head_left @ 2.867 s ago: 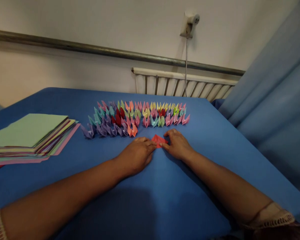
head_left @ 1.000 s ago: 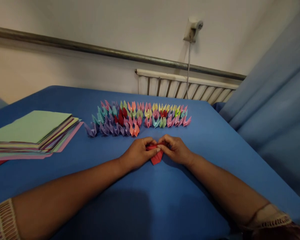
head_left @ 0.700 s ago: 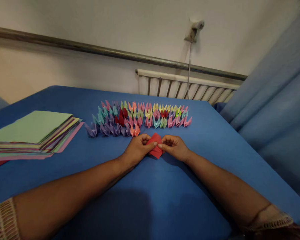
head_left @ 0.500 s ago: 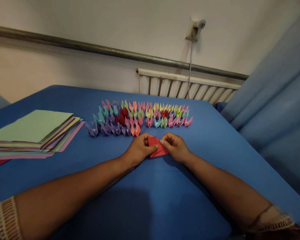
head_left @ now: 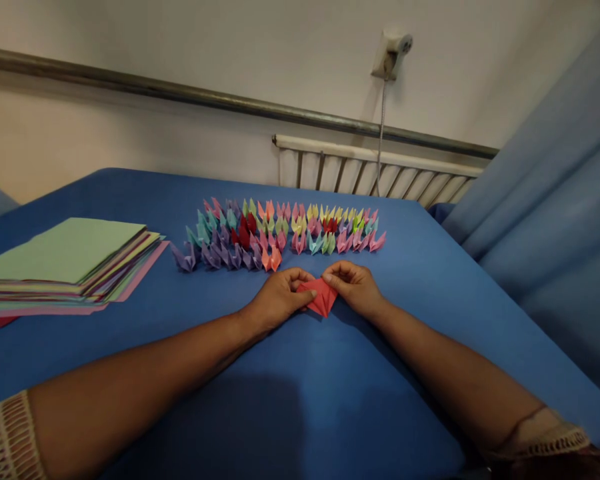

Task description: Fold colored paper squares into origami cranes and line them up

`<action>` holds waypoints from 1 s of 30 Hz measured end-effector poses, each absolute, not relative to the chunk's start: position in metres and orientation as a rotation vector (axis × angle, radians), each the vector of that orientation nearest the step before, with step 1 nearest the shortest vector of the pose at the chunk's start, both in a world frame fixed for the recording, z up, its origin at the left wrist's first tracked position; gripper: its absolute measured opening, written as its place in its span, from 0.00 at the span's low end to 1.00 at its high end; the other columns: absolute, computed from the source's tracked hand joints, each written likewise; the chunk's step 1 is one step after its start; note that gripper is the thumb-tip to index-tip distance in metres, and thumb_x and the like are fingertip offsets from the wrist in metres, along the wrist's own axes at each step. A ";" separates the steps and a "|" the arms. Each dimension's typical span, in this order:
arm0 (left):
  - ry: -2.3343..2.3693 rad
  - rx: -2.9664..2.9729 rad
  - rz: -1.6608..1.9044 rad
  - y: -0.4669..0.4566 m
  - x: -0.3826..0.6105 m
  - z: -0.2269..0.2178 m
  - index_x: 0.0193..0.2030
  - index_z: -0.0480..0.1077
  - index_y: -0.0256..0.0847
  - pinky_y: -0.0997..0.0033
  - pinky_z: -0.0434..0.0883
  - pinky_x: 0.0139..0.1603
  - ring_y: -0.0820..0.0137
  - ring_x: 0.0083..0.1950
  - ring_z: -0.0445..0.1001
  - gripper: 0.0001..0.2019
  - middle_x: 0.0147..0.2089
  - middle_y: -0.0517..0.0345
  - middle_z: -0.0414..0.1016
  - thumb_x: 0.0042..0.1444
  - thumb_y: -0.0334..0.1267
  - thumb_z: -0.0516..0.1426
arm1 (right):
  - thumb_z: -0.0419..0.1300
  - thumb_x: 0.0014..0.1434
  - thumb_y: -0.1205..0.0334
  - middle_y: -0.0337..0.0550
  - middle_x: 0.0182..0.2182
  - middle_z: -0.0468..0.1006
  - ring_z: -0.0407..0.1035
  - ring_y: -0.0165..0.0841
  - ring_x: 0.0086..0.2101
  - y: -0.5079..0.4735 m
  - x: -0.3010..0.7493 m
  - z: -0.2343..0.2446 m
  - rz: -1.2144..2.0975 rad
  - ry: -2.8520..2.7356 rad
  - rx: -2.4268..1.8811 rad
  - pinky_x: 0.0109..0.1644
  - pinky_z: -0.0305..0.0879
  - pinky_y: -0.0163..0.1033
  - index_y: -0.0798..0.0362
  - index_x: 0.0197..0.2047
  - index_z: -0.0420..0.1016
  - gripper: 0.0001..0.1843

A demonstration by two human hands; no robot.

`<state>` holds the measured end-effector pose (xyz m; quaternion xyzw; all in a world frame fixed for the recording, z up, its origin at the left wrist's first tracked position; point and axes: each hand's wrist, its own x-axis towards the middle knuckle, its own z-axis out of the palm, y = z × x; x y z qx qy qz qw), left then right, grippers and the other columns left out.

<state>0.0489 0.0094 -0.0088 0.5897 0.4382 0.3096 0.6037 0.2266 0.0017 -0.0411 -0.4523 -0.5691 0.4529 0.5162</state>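
Note:
A small folded red paper (head_left: pixel 324 298) is held between my two hands, just above or on the blue table; creases run down to a point at its near side. My left hand (head_left: pixel 283 293) pinches its left edge, with the thumb lying on top. At the upper right corner, my right hand (head_left: pixel 355 288) grips it between thumb and fingers. Right behind the hands stand rows of folded paper cranes (head_left: pixel 273 259) in purple, pink, teal, red, yellow and green.
On the left lies a stack of coloured paper sheets (head_left: pixel 65 250), pale green on top. The blue table cover (head_left: pixel 300 400) spreads under everything. Beyond it are a radiator (head_left: pixel 350 170), a wall pipe (head_left: pixel 205 99) and a socket with a plug and cord (head_left: pixel 390 59). A blue curtain (head_left: pixel 555 200) hangs at the right.
The red paper has turned from a squarish outline to a diamond shape with its point toward me. My right hand has shifted slightly up and right along its edge.

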 end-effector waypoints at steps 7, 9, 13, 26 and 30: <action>1.015 1.305 0.739 0.012 0.048 -0.010 0.32 0.68 0.37 0.78 0.61 0.23 0.78 0.20 0.64 0.11 0.20 0.66 0.67 0.46 0.40 0.63 | 0.65 0.52 0.51 0.37 0.29 0.74 0.68 0.29 0.29 -0.003 0.227 -0.039 1.194 -1.389 -1.027 0.36 0.66 0.37 0.51 0.38 0.70 0.15; 1.035 1.243 0.784 0.013 0.048 -0.011 0.32 0.68 0.37 0.78 0.63 0.24 0.78 0.20 0.65 0.11 0.21 0.65 0.68 0.47 0.41 0.63 | 0.67 0.50 0.51 0.38 0.33 0.75 0.70 0.30 0.32 -0.004 0.225 -0.039 1.270 -1.405 -0.978 0.40 0.68 0.39 0.50 0.41 0.68 0.19; 1.003 1.196 0.831 0.015 0.047 -0.012 0.39 0.69 0.36 0.78 0.64 0.25 0.78 0.22 0.67 0.13 0.23 0.65 0.70 0.49 0.41 0.63 | 0.68 0.49 0.53 0.37 0.35 0.74 0.71 0.31 0.35 -0.004 0.225 -0.043 1.314 -1.441 -0.911 0.42 0.68 0.39 0.49 0.41 0.66 0.20; 0.893 1.222 0.742 0.017 0.043 -0.015 0.37 0.72 0.35 0.75 0.71 0.31 0.75 0.28 0.70 0.18 0.28 0.59 0.72 0.55 0.51 0.58 | 0.58 0.57 0.43 0.31 0.18 0.66 0.59 0.24 0.17 -0.001 0.230 -0.037 1.229 -1.438 -1.118 0.23 0.57 0.32 0.52 0.30 0.67 0.20; 0.901 1.181 0.694 0.017 0.042 -0.012 0.40 0.72 0.35 0.76 0.71 0.29 0.75 0.29 0.71 0.17 0.31 0.57 0.74 0.54 0.49 0.61 | 0.57 0.56 0.42 0.32 0.17 0.68 0.59 0.24 0.16 -0.001 0.230 -0.036 1.225 -1.407 -1.141 0.22 0.54 0.32 0.52 0.29 0.67 0.20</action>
